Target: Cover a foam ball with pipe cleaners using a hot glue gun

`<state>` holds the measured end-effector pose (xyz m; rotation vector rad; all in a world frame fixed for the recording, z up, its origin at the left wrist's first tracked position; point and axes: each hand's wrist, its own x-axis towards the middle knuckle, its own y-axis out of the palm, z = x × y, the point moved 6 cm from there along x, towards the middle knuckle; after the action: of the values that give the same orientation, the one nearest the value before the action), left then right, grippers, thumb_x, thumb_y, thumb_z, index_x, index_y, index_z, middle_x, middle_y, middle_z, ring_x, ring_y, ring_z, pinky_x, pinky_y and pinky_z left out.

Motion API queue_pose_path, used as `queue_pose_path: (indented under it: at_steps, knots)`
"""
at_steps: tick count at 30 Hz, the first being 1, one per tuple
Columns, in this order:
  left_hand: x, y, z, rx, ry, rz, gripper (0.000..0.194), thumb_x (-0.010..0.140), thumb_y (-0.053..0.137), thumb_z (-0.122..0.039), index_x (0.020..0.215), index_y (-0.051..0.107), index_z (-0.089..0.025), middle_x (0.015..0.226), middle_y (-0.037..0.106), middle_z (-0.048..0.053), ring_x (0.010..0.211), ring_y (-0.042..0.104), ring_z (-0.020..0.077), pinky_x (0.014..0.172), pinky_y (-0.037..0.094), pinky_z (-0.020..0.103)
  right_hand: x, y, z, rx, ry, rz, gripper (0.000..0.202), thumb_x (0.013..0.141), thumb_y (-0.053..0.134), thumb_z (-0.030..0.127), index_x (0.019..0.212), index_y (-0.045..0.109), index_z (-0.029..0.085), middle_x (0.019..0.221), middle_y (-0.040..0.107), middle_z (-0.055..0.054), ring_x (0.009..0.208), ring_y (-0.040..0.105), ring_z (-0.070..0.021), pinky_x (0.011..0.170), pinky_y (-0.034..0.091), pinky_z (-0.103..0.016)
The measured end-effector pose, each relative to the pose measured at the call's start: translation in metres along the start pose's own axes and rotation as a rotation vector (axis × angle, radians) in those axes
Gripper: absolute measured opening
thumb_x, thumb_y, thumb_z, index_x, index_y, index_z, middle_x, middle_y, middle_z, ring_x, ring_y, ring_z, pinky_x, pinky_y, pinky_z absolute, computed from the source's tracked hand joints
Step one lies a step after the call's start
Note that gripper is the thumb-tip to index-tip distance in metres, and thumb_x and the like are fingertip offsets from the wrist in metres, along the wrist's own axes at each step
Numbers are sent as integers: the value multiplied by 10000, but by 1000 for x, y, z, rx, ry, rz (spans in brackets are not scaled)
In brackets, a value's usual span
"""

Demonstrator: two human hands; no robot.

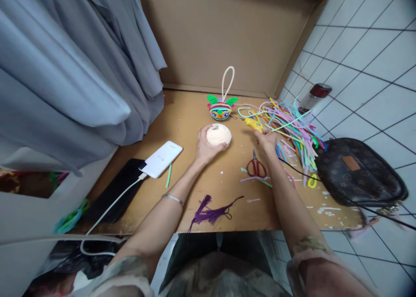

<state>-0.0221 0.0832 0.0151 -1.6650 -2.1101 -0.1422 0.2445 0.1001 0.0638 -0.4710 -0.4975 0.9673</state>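
At the tabletop [185, 115], in front of the ornament [221, 111], our left hand [204, 149] grips the white ball [219, 135], our right hand [268, 143] the glue gun [252, 124]. The ball seems light, dentable; we cup its sides.

Ball [219, 135] looked matt, slightly rough. Glue gun [253, 124] was smooth plastic; scissors [255, 160] had metal blades, glossy handles. Tassels [213, 215] were thread, curtain [81, 72] matt cloth, bench [224, 186] worn wood, wall tiles [364, 93] smooth, glossy.
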Motion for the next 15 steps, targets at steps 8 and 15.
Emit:
queue_pose_path:
  at_steps: [8, 15]
  knots:
    - [18, 6, 15, -112, -5, 41, 840, 591, 845, -299, 1353, 505, -203, 1445, 564, 136, 1329, 602, 295, 1179, 482, 484, 12, 3, 66, -58, -216, -33, 307, 715, 714, 479, 830, 633, 206, 789, 652, -24, 717, 549, -189, 680, 420, -313]
    - [22, 2, 17, -271, -23, 195, 894, 542, 848, -347, 1360, 513, -215, 1419, 626, 122, 1265, 653, 304, 1111, 537, 466, 0, 2, 88, -321, -521, -148, 328, 749, 628, 368, 1021, 671, 189, 1061, 737, -134, 962, 654, -307, 789, 490, -382]
